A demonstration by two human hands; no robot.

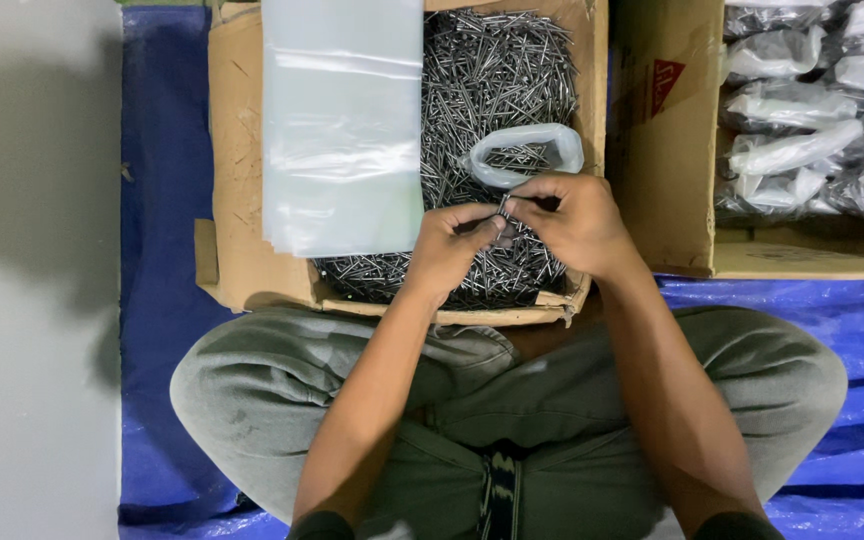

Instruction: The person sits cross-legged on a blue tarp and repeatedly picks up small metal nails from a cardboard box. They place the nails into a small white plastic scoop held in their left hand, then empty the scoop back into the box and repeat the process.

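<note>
Left hand: the left hand [449, 243] comes up from a bent forearm over the knee, knuckles up, its fingers [485, 226] pinched on a small bunch of nails [503, 207].
Right hand: the right hand [574, 220] meets it from the other side, wrist cocked inward, fingers [527, 205] curled and gripping the same bunch, tip to tip with the left fingers.
Nails: thin, grey, shiny metal; the bunch sits between the two sets of fingertips, just above the loose heap of nails [497, 90] that spreads beyond and below the fingers.
Bag: an open clear plastic bag [527, 155] with a rolled rim lies on the heap just beyond the fingers.
Plastic sheets: a flat stack of cloudy plastic bags [342, 125] lies across the box, to the left of the left fingers.
Box: a worn brown cardboard box [242, 230] holds the heap.
Second box: well right of the right fingers, another cardboard box [667, 190] holds filled plastic packets [802, 150].
Floor: a crinkled blue tarp [157, 300] covers it, with bare grey floor [32, 300] further left.
Legs: crossed, in grey-green trousers [252, 390].
</note>
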